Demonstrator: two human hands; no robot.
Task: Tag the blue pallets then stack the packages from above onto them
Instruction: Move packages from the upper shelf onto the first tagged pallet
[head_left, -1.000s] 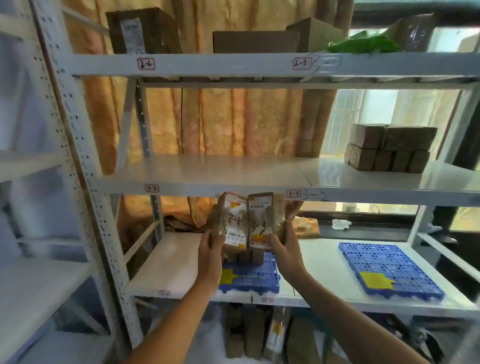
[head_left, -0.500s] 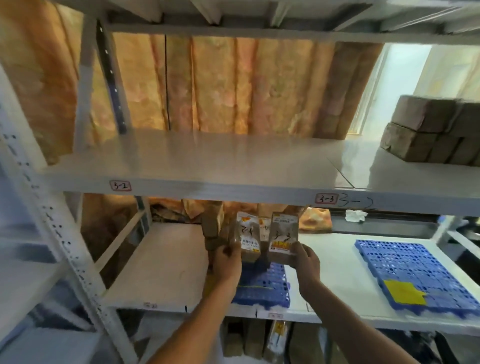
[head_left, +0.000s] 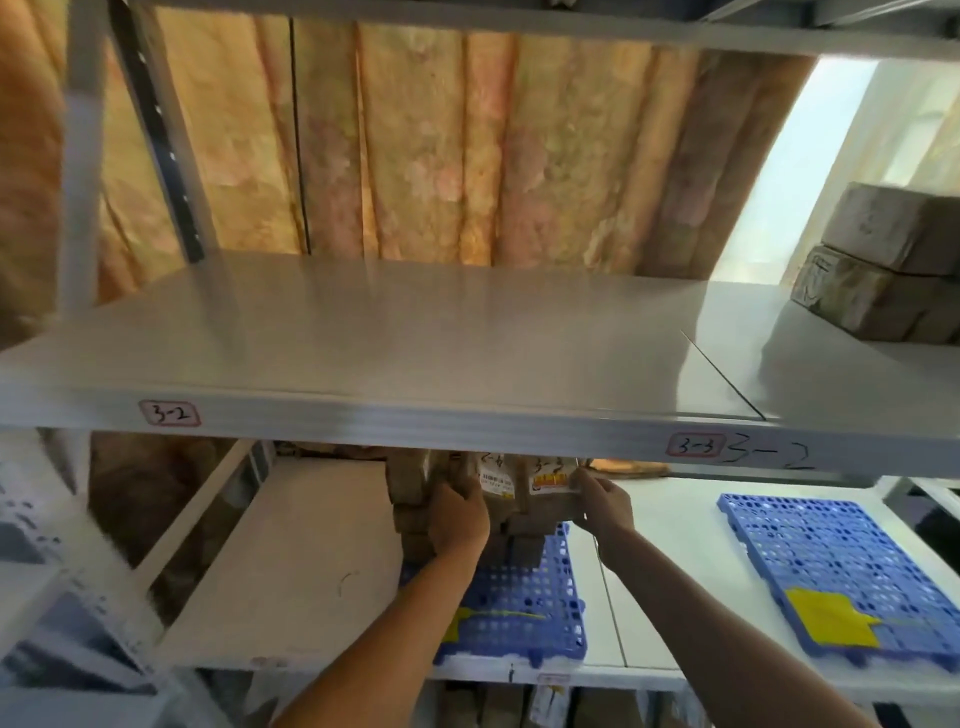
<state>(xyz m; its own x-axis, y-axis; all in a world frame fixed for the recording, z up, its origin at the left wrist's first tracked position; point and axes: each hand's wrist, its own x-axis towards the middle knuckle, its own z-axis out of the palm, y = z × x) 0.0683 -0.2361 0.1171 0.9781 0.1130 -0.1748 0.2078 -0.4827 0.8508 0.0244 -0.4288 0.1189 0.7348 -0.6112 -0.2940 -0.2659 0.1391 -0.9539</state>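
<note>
The tops of the two brown packages (head_left: 524, 486) are hidden behind the front edge of the gray shelf (head_left: 415, 358) just above the hands, and the writing on their labels is too blurry to read. The left hand (head_left: 457, 514) is wrapped around the left side of the packages and the right hand (head_left: 602, 501) grips the right side, holding them over the back of the near blue pallet (head_left: 524, 613), which has a yellow tag and more brown packages stacked at its far end. Off to the right of the right hand lies a second blue pallet (head_left: 841, 566) with nothing on it but a yellow tag, partly cut off at the edge.
</note>
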